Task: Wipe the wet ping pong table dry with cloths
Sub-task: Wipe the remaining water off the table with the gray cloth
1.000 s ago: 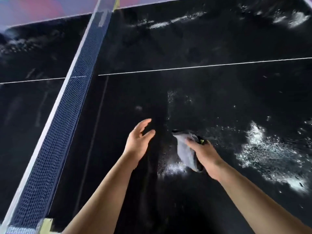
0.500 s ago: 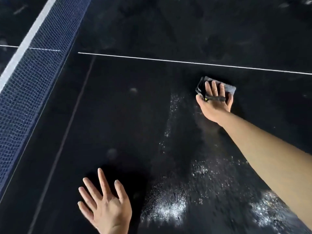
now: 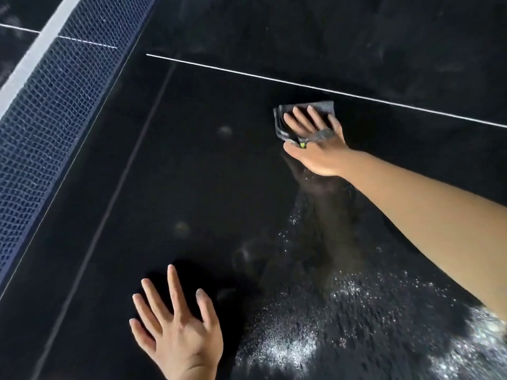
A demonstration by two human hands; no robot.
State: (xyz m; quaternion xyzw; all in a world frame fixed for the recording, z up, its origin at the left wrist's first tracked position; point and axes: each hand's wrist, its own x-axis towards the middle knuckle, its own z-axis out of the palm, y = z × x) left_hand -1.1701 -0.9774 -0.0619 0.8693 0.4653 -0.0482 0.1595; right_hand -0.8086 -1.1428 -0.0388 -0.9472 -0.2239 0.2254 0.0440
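The black ping pong table (image 3: 192, 174) fills the view. My right hand (image 3: 318, 144) reaches far across it and presses a folded grey cloth (image 3: 327, 106) flat on the surface just below the white centre line (image 3: 356, 96). Its fingers are straight, and a grey strip of the cloth with a small green tag crosses the knuckles. My left hand (image 3: 178, 330) rests near the bottom edge of the view, fingers spread, holding nothing. Water droplets (image 3: 288, 349) glisten at the lower right, under and beside my right forearm.
The blue net (image 3: 49, 105) with its white top band runs diagonally along the left side. A faint streak leads from the droplets up toward the cloth. The surface between the net and my hands looks dark and smooth.
My right hand carried the cloth from near me out to the centre line and pressed it flat. My left hand dropped from mid-air to the table, fingers spread.
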